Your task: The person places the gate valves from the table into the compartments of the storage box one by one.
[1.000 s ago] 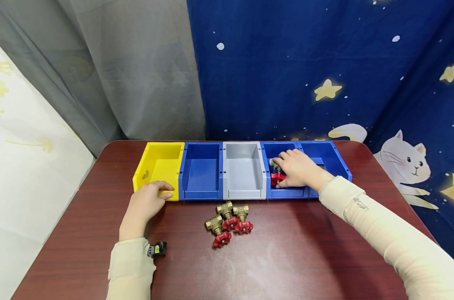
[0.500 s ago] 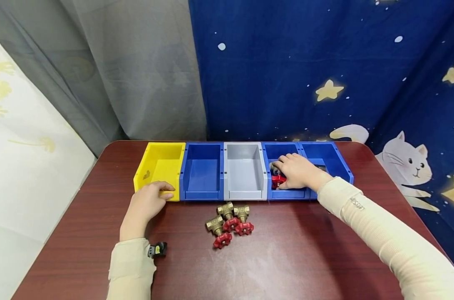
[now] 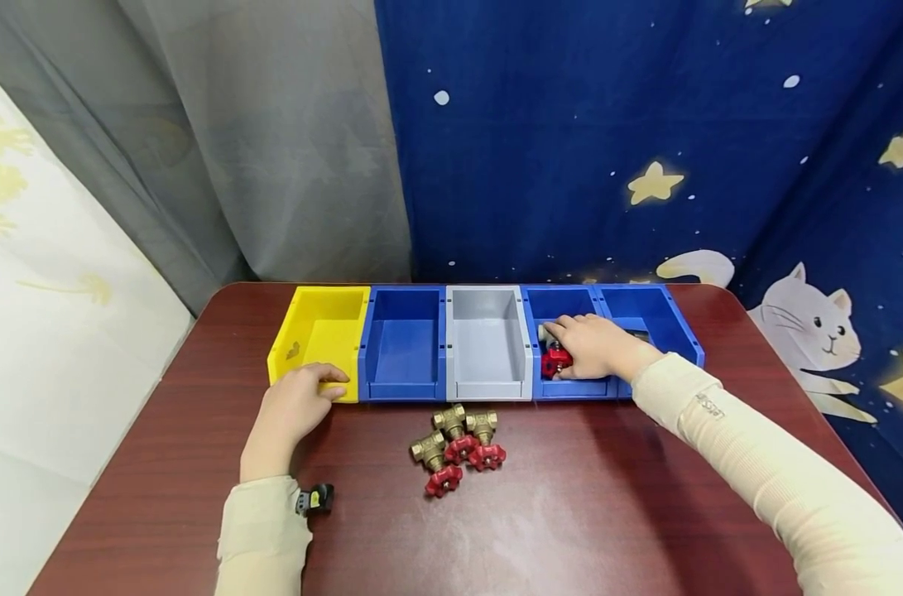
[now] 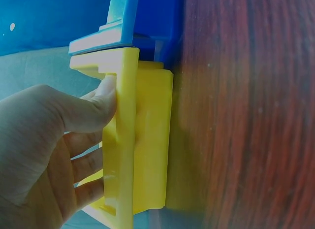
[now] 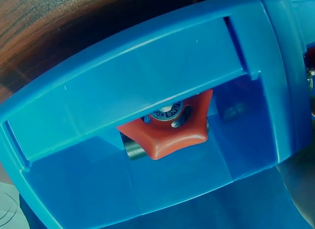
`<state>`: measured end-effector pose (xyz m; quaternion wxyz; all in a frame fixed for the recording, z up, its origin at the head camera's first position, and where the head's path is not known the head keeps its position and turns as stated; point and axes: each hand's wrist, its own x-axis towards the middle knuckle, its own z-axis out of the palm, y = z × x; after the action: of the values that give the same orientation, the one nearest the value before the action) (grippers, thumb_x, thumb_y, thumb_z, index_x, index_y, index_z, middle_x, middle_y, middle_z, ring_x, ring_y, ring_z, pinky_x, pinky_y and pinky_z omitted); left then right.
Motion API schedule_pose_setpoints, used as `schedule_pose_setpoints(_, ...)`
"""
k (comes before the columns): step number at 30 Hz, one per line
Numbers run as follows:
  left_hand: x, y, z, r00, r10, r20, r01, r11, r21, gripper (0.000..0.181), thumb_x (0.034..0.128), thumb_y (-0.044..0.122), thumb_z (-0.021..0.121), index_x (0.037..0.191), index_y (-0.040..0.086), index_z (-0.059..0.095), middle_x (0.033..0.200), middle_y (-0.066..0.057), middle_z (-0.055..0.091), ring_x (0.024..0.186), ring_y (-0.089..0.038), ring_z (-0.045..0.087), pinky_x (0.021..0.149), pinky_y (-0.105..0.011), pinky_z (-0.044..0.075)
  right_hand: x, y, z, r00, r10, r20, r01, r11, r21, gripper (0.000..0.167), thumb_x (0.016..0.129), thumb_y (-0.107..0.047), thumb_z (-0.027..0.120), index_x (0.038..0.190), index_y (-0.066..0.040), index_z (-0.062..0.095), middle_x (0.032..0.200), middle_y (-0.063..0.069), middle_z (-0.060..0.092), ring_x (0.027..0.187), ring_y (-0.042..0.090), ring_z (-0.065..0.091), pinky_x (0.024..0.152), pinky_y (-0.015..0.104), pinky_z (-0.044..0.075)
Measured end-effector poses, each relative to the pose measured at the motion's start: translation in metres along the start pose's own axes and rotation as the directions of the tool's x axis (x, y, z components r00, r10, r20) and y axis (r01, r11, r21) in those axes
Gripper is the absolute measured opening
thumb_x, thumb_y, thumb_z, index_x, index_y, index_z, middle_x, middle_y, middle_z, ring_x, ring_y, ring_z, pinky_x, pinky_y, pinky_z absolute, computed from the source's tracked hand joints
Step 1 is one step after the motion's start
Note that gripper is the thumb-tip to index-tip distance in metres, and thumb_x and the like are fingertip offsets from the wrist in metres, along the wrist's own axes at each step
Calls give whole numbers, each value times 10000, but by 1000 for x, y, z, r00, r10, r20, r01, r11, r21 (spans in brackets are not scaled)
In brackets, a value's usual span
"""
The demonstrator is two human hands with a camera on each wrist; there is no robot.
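Observation:
My left hand [image 3: 295, 403] grips the front lip of the yellow bin [image 3: 332, 324]. In the left wrist view its thumb rests on the bin's lip, with the other fingers behind it. My right hand [image 3: 594, 345] reaches into the blue bin [image 3: 558, 303] right of the grey one. Its thumb and fingers hold a valve with a red handwheel [image 3: 556, 362]; the fingers partly cover the valve body. On the table lie three brass gate valves [image 3: 445, 447] with red handwheels, in front of the grey bin [image 3: 488, 335].
The bins stand in one row along the table's back edge. Another blue bin [image 3: 405, 335] sits beside the yellow one. In the rightmost blue bin [image 5: 123, 86] lies a valve with an orange-red handle [image 5: 170, 133]. Curtains [image 3: 540, 149] hang behind the table.
The whole head view has shifted slightly. The red handwheel at my right hand has turned a little. My left hand stays on the yellow bin, and the brass valves lie unmoved.

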<state>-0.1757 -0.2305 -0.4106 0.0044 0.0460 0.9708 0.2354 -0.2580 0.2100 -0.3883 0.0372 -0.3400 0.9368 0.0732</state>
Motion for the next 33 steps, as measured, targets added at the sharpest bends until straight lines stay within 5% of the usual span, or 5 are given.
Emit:
schedule_pose_setpoints(13, 0, -1, 2, 1000, -4, -6, 4, 1000, 0, 193, 946, 195, 676, 1096, 83, 724, 1119, -147, 689, 1001, -351, 606, 922, -584, 460, -1, -4, -4, 999, 8, 32, -7, 999, -34, 839, 805, -445, 790, 1398, 68, 491, 1330, 260, 556, 1190, 420, 557, 1018, 548, 425)
schedule_pose_setpoints(25, 0, -1, 3, 1000, 3, -11, -3, 1000, 5, 195, 945, 195, 676, 1097, 83, 724, 1121, -144, 692, 1004, -354, 612, 921, -585, 459, -19, -18, -17, 999, -12, -39, 13, 999, 37, 659, 827, -222, 819, 1368, 36, 546, 1340, 232, 574, 1233, 408, 545, 1026, 592, 413)
schedule_pose_setpoints(33, 0, 0, 3, 1000, 5, -16, -5, 1000, 4, 202, 947, 193, 672, 1107, 78, 719, 1124, -147, 691, 1003, -357, 610, 922, -587, 459, -33, -24, -27, 994, -18, -111, 27, 996, 82, 551, 863, -225, 786, 1333, -7, 601, 1315, 179, 613, 1209, 371, 575, 1025, 580, 421)
